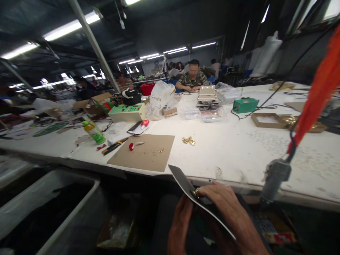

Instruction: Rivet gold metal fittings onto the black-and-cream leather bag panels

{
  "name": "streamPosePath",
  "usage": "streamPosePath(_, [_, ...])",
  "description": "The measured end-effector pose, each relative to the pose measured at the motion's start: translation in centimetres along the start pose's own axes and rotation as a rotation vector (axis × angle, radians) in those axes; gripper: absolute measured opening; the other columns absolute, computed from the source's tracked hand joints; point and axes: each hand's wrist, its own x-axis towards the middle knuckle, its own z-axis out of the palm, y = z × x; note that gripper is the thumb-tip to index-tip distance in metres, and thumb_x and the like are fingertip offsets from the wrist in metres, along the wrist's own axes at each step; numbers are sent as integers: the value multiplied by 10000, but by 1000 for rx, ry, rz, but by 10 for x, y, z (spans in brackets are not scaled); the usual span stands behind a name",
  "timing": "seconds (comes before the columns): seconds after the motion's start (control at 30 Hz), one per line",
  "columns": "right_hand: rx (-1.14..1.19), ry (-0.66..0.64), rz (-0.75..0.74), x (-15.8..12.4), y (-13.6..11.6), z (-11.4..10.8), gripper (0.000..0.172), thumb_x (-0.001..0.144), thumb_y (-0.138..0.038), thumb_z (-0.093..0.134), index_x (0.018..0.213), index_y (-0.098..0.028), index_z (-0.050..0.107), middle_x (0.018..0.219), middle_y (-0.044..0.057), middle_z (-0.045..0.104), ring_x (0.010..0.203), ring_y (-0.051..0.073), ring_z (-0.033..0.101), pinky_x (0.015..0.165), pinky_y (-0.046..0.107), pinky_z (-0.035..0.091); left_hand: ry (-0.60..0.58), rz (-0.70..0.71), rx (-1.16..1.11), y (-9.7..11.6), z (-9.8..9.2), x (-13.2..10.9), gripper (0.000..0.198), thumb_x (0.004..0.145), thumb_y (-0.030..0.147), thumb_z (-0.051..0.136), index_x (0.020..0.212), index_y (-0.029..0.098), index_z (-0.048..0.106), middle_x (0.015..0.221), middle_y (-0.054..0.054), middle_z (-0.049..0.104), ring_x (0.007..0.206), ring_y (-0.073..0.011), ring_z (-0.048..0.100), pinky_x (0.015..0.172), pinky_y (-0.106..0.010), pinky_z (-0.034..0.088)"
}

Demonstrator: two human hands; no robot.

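Note:
A thin, flexible dark panel with a pale edge [182, 178] is held tilted in front of the table's near edge. My left hand [181, 221] grips it from its underside, with fingers partly hidden behind it. The fingers of my right hand [230, 209] are closed on a small gold metal fitting [196, 193] against the panel's dark face. How the fitting sits on the panel is hidden by the fingers. On the table beyond lies a brown cardboard sheet [148, 159] with a few small gold pieces [161, 150]. A pile of gold fittings [188, 141] lies to its right.
Red-capped glue [134, 145], pliers [114, 146] and a green-labelled bottle [94, 132] stand or lie at left. A grey tool [276, 179] hangs by orange cord on the right. A bin [91, 198] is lower left. A person [193, 79] sits opposite.

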Motion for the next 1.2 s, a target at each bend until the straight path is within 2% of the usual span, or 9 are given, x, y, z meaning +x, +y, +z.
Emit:
streamPosePath(0.17, [188, -98, 32, 2, -8, -13, 421, 1013, -253, 550, 1433, -249, 519, 1282, 127, 685, 1205, 304, 650, 1192, 521, 379, 175, -186, -96, 4, -13, 18, 526, 808, 487, 841, 1228, 217, 675, 1241, -118, 750, 1140, -323, 736, 990, -408, 622])
streamPosePath(0.23, [226, -127, 52, 0, -9, -18, 454, 1001, -238, 585, 1448, -261, 512, 1275, 129, 685, 1200, 310, 646, 1164, 526, 411, 175, -223, -72, 5, -19, 31, 676, 733, 449, 907, 1298, 214, 619, 1210, -102, 761, 1090, -308, 753, 929, -376, 644])
streamPosePath(0.37, [312, -157, 107, -2, -10, -29, 509, 1002, -151, 558, 1482, -307, 495, 1259, 118, 688, 1161, 297, 649, 1037, 488, 523, 193, -45, 126, 8, -30, 50, 902, 697, 401, 928, 1482, 275, 502, 1334, -93, 685, 1097, -273, 742, 910, -359, 650])
streamPosePath(0.5, [364, -210, 124, 1, -5, -37, 530, 1018, -128, 548, 1503, -330, 487, 1248, 103, 699, 1142, 283, 659, 980, 452, 553, 30, 210, 208, 17, -35, 58, 379, 733, 266, 886, 1077, 262, 728, 1347, -99, 698, 1208, -309, 695, 1026, -439, 604])
streamPosePath(0.6, [392, -224, 136, 1, 0, -38, 530, 1011, -129, 565, 1496, -336, 507, 1209, 93, 718, 1088, 279, 679, 928, 437, 565, -165, 158, 25, 24, -33, 60, 147, 770, 233, 855, 827, 260, 723, 942, -75, 808, 917, -281, 776, 815, -395, 654])
streamPosePath(0.7, [408, -195, 190, 2, 4, -35, 433, 989, -119, 608, 1380, -306, 618, 1101, 69, 745, 974, 249, 699, 863, 394, 572, -202, 94, -4, 26, -26, 63, 128, 777, 222, 840, 777, 264, 720, 815, -36, 799, 781, -242, 772, 750, -351, 639])
streamPosePath(0.83, [488, -173, 577, 13, 11, -31, 77, 987, -251, 689, 1021, -244, 757, 918, 19, 767, 800, 202, 715, 738, 305, 593, -203, -108, 140, 21, -18, 84, 135, 781, 296, 822, 765, 239, 701, 737, 1, 755, 686, -195, 722, 648, -272, 585])
streamPosePath(1.03, [472, -232, 1008, 48, 70, -10, 212, 900, -341, 751, 1014, -169, 799, 952, 63, 810, 882, 266, 768, 708, 313, 610, -336, -416, -63, -14, 5, 154, 370, 759, 275, 774, 1109, 178, 702, 1025, -64, 800, 893, -253, 752, 753, -319, 595])
streamPosePath(1.2, [242, -307, 1149, 66, 130, 23, 158, 882, -268, 729, 919, -127, 791, 906, 94, 804, 850, 255, 759, 645, 270, 541, -326, -460, 103, -63, 31, 201, 347, 733, 204, 739, 1070, 151, 678, 936, -68, 790, 820, -241, 737, 680, -304, 565])
